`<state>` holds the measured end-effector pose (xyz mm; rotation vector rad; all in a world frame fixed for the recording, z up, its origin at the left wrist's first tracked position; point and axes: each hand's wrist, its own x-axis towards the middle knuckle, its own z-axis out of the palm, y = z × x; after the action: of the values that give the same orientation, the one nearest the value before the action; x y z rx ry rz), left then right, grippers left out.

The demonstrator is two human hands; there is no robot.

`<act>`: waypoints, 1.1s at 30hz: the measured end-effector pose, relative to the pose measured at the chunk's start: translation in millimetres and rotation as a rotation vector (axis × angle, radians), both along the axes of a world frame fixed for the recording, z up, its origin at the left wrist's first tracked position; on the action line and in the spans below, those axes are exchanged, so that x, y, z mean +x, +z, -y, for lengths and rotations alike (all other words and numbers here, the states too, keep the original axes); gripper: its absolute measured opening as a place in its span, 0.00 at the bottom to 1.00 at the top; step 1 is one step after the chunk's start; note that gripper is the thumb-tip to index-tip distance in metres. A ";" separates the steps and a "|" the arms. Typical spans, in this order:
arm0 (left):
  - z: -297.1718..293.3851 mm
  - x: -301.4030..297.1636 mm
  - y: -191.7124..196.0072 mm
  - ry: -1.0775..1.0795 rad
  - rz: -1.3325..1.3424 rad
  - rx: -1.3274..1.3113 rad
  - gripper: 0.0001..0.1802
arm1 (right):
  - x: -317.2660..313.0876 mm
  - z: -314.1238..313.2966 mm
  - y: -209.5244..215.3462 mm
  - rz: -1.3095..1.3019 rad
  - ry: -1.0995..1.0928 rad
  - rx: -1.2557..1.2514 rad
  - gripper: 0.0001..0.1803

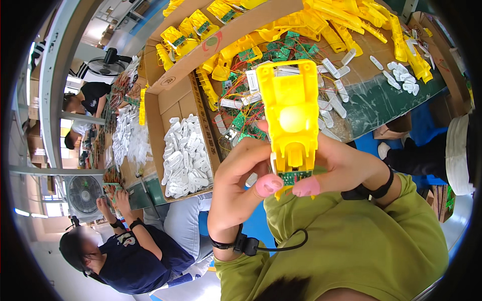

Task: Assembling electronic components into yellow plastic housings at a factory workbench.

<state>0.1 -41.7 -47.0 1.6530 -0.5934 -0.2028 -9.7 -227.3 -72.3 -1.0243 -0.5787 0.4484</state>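
A yellow plastic housing (290, 100) is held up in front of me, its hollow inner side showing. My left hand (242, 170) grips its lower left side, and my right hand (346, 163) grips the lower right. A small green circuit board (295, 177) sits at the housing's lower end, between my two thumbs. Pink covers are on both thumb tips. The fingers behind the housing are mostly hidden. Beyond my hands lie loose white plastic pieces (331, 103) and green boards with thin wires (240, 121) on the table.
An open carton (187, 155) of white plastic pieces stands left of my hands. Another carton (216, 40) behind it holds yellow housings with boards. More yellow housings (341, 25) are heaped at the far side. A co-worker (135, 251) sits at the left, near a fan (83, 195).
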 end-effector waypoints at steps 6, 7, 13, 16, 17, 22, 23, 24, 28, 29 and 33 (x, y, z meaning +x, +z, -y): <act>4.7 0.3 -2.6 0.043 -0.067 -0.005 0.20 | 14.4 11.8 -0.3 0.150 0.092 -0.170 0.33; 1.7 -1.2 -0.9 -0.014 -0.105 -0.044 0.21 | 15.4 12.4 -0.4 0.152 0.089 -0.171 0.33; 1.8 -9.6 -1.6 -0.039 -0.097 0.028 0.21 | 20.1 11.9 2.0 0.358 0.219 -0.273 0.33; 4.7 -9.3 -6.7 0.014 -0.159 -0.030 0.20 | 14.3 10.2 8.6 0.136 0.068 -0.146 0.30; 5.7 -11.2 -5.7 0.070 -0.186 -0.069 0.18 | 13.7 12.4 7.3 0.135 0.064 -0.149 0.30; 17.1 -14.2 -2.6 0.140 -0.230 -0.053 0.16 | 7.7 20.7 8.3 0.325 -0.162 -0.265 0.24; 19.2 -14.5 -4.6 0.162 -0.192 -0.044 0.16 | 7.9 21.5 9.2 0.455 -0.239 -0.381 0.24; 20.0 -14.4 -6.0 0.185 -0.153 -0.035 0.16 | 6.9 21.5 9.7 0.453 -0.241 -0.381 0.24; 23.9 -4.9 -5.5 0.206 -0.046 0.086 0.18 | 5.0 20.8 7.7 0.412 -0.327 -0.388 0.23; 26.6 -1.3 -1.3 0.178 -0.194 0.033 0.19 | 6.4 20.9 6.4 0.377 -0.353 -0.339 0.22; 34.5 2.6 -5.5 0.092 -0.342 -0.286 0.24 | 0.2 13.6 -8.2 0.197 -0.403 -0.115 0.22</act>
<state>2.7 -76.2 -52.5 1.3269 -0.2712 -0.3111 -9.5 -240.9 -80.5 -1.2699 -0.5085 0.0247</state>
